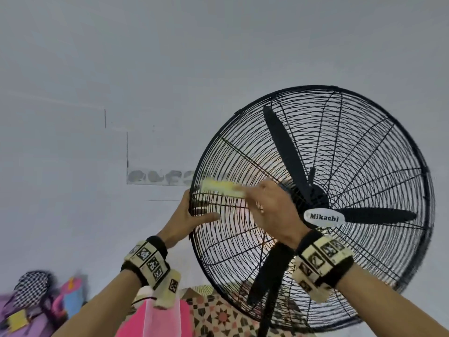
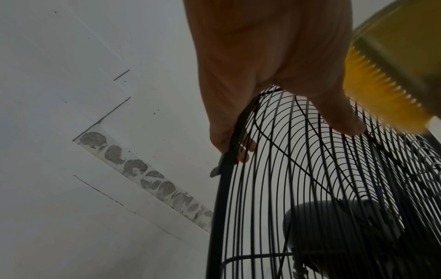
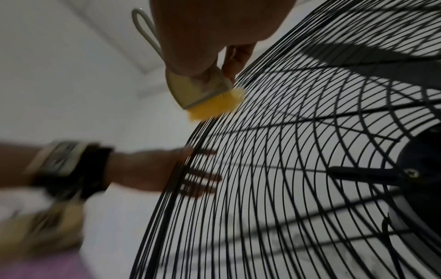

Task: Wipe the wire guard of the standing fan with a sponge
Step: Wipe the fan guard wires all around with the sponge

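Note:
A black standing fan fills the right of the head view, its round wire guard [image 1: 340,147] tilted toward me. My left hand [image 1: 194,214] grips the guard's left rim, thumb on the front wires and fingers behind them. My right hand [image 1: 272,210] holds a yellow sponge [image 1: 222,187] with a bristly yellow underside and presses it on the front wires just above the left hand. The left wrist view shows the left hand [image 2: 262,66] on the rim [image 2: 229,154] beside the sponge [image 2: 381,85]. In the right wrist view the sponge [image 3: 210,100] touches the outer wires [image 3: 286,169].
A white wall with a grey-stained strip [image 1: 160,177] stands behind the fan. The fan's pole [image 1: 267,312] runs down to a patterned cloth [image 1: 218,314]. Pink fabric [image 1: 158,319] and a checked item [image 1: 31,288] lie at the lower left. A "Mikachi" badge [image 1: 324,218] marks the hub.

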Motion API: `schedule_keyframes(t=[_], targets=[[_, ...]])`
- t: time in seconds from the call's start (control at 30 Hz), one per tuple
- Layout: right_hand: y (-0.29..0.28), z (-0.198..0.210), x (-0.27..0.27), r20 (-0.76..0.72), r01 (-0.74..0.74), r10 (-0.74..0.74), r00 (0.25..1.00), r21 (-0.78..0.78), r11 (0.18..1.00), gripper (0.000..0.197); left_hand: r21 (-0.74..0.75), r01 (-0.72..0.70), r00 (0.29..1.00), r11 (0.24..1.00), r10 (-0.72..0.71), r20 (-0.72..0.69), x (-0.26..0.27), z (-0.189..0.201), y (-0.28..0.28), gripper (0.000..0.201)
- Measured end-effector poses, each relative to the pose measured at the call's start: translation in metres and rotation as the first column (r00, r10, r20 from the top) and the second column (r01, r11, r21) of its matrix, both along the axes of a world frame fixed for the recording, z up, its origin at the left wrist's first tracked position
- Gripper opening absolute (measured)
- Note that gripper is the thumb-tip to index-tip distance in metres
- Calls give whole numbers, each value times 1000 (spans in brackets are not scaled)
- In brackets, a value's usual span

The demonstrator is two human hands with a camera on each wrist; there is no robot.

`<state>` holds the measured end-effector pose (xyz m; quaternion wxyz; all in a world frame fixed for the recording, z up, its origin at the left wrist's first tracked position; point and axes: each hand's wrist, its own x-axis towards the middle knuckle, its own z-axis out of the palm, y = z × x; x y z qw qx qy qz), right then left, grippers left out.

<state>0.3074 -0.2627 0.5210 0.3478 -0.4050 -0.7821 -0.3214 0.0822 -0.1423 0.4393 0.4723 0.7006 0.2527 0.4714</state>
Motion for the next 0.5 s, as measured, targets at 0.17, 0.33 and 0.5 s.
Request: schedule_keyframes(t=[0.17,0.33,0.5], targets=[[-1,-4,3,-149,14,8,989,146,989,26,25,18,1000,1000,-18,0,1,0,-3,95],[-7,-4,16,-134,4,9,991,98,995,24,13,18,1000,1000,-18,-5,0,-1,-1,97],[-2,-8,13,-173,26,-5,985,116,993,25,3,12,1000,1000,-12,-22,0,0,1,111]])
